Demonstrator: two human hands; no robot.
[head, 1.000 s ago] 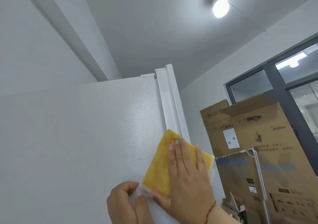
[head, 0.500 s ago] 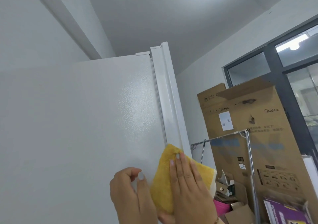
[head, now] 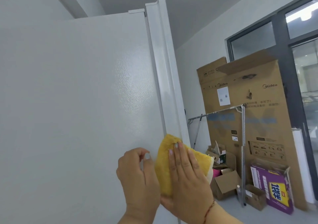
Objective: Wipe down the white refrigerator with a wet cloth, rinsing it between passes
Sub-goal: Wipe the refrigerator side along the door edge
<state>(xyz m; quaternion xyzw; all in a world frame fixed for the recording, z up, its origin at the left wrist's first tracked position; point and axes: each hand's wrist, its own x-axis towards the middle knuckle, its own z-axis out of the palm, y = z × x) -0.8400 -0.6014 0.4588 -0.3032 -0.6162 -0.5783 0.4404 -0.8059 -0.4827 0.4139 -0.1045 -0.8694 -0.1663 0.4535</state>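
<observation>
Head view: white refrigerator point(head: 77, 103) fills the left of the frame, its textured side panel facing the camera, door edge running top to bottom at its right. Yellow cloth point(head: 165, 163) lies flat against the panel's right edge, over the seam with the door. Right hand point(head: 187, 180) presses the cloth with straight, close-set fingers, palm flat on it; red cord at the wrist. Left hand point(head: 137, 173) sits just beside the cloth at its left edge, fingers loosely curled, thumb up; whether it touches the cloth, cannot tell. Behind, right: tall cardboard box point(head: 244, 120), metal rack point(head: 242, 137), purple box point(head: 271, 187) on the floor.
</observation>
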